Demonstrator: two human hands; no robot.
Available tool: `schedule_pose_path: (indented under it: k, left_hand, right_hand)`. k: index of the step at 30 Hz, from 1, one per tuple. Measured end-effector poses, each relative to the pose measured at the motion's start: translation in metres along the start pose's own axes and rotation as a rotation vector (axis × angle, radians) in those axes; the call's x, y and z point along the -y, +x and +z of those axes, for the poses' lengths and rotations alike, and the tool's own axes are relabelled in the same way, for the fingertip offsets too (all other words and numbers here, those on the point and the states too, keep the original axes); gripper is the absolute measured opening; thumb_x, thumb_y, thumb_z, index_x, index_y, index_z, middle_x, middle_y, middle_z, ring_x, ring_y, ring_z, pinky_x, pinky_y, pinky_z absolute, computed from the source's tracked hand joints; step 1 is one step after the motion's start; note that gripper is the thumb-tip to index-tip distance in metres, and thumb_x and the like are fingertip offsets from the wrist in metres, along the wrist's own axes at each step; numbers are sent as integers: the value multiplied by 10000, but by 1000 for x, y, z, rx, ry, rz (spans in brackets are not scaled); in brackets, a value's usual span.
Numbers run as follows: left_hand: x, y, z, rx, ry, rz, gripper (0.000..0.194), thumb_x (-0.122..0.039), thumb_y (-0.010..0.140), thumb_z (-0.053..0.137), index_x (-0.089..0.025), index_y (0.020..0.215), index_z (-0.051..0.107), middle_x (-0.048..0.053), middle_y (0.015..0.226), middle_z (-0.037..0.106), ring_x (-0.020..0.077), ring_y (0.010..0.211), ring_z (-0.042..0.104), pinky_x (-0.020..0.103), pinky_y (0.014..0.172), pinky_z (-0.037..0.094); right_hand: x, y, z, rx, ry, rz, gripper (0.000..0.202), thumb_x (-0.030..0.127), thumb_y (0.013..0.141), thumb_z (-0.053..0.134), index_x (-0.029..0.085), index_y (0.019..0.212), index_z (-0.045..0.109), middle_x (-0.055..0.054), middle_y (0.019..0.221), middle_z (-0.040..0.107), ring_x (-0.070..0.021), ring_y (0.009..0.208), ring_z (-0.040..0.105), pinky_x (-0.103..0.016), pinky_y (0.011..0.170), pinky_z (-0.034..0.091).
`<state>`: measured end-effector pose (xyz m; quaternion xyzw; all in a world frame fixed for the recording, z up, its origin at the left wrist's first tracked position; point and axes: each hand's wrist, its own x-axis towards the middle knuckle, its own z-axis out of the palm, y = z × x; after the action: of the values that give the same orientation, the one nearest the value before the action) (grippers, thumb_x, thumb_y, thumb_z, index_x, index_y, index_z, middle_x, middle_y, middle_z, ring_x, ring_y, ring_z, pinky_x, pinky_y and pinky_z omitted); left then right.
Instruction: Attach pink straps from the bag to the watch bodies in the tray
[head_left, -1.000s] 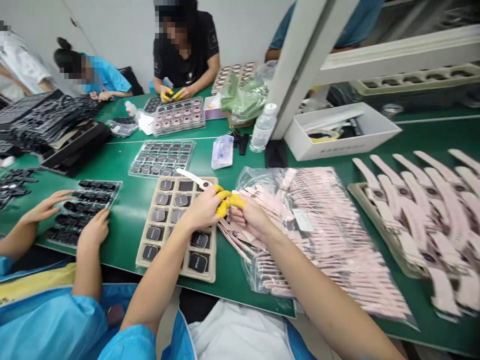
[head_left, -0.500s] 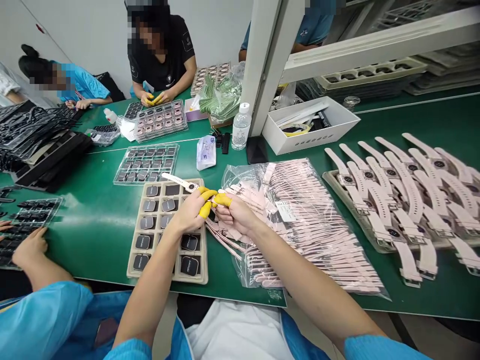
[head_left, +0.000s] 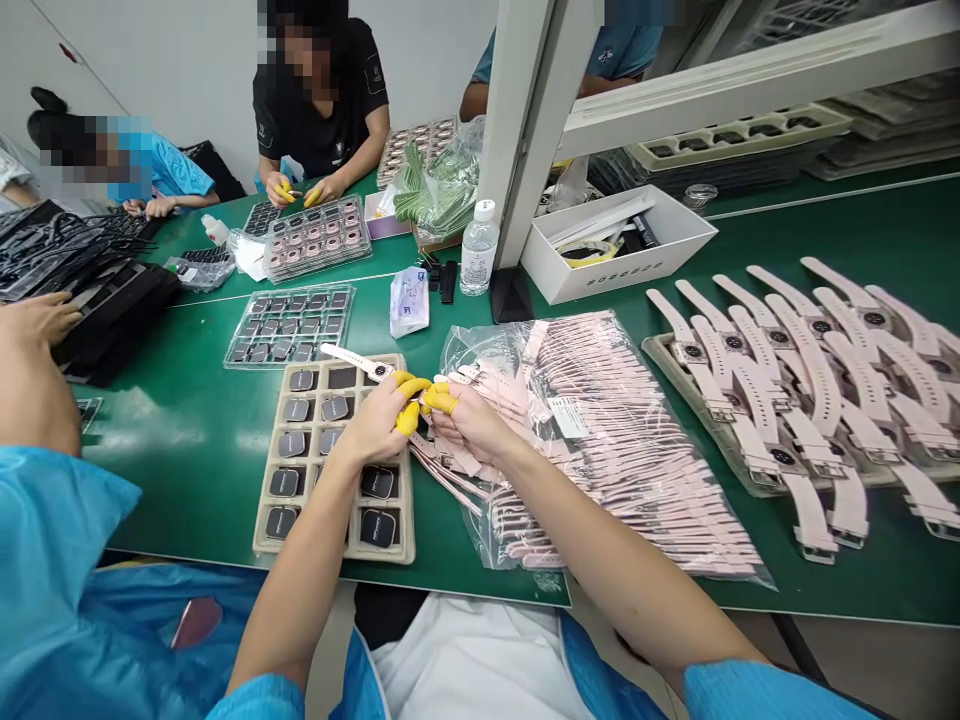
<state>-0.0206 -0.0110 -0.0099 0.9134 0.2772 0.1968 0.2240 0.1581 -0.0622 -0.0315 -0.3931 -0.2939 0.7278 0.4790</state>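
My left hand (head_left: 379, 415), with yellow finger cots, is closed round a smartwatch (head_left: 381, 371) whose pale pink strap (head_left: 349, 356) sticks out to the upper left. My right hand (head_left: 465, 415), also in yellow cots, is pinched against the left fingertips. A small pale pink piece, apparently a strap end, shows between the fingers; most of it is hidden. Below my left hand lies a beige tray (head_left: 410, 500) of dark square watch bodies (head_left: 380, 483). Beside my right hand, pink straps (head_left: 637, 430) fill a clear plastic bag, some spilling out loose.
Assembled pink watches (head_left: 780, 400) lie on a tray at the right. Behind stand a white box (head_left: 622, 250), a plastic bottle (head_left: 479, 250) and a clear tray (head_left: 289, 325) of watch bodies. A co-worker's arm (head_left: 37, 370) reaches in at the left; others sit across.
My hands stay together at nearly the same spot. The co-worker's arm on the left has moved up and forward to the black pile, and their clear tray has mostly gone from sight.
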Motion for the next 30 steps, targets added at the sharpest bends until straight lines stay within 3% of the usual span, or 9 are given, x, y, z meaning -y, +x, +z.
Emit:
schedule_pose_path:
  k: [3, 14, 17, 22, 25, 30]
  left_hand:
    - [0, 0, 1, 0, 64, 14, 400, -212, 969, 427, -127, 1314, 613, 149, 1174, 613, 272, 1098, 602, 443, 1001, 530]
    - [5, 1, 8, -79, -156, -7, 391, -295, 1051, 371, -176, 1346, 598, 126, 1243, 623, 241, 1172, 607, 424, 1074, 503]
    - [5, 0, 11, -51, -101, -17, 420, -261, 1034, 357, -167, 1371, 590, 135, 1257, 605, 248, 1184, 598, 428, 1089, 500]
    - [1, 0, 11, 65, 111, -31, 425, -239, 936, 512, -111, 1329, 611, 170, 1204, 611, 298, 1132, 595, 464, 1046, 526]
    - [-4, 0, 8, 107, 196, -38, 402, -256, 958, 506, -77, 1298, 621, 185, 1179, 620, 301, 1121, 602, 464, 1050, 526]
    - [-5, 1, 8, 57, 50, -65, 397, -198, 1003, 376, -163, 1332, 596, 129, 1204, 628, 244, 1155, 609, 397, 1064, 527]
  right_hand:
    - [-1, 1, -1, 7, -4, 7, 261, 327, 760, 731, 223, 739, 492, 116, 474, 365, -39, 378, 223, -180, 371, 142]
    - [1, -1, 0, 36, 118, 23, 285, 364, 757, 757, 217, 748, 513, 114, 454, 362, -41, 374, 213, -177, 360, 141]
    - [0, -2, 0, 9, 98, 24, 309, 380, 761, 757, 220, 724, 495, 108, 462, 355, -37, 369, 210, -179, 360, 133]
    - [-7, -2, -3, -45, -19, 58, 275, 334, 760, 742, 219, 699, 499, 96, 465, 361, -38, 375, 223, -174, 356, 135]
    - [-8, -3, -4, -36, -55, 75, 313, 316, 768, 747, 217, 664, 468, 86, 471, 362, -35, 389, 236, -163, 364, 142]
    - [-4, -5, -2, 9, 40, 92, 373, 399, 822, 730, 205, 630, 475, 83, 461, 319, -33, 387, 221, -165, 361, 193]
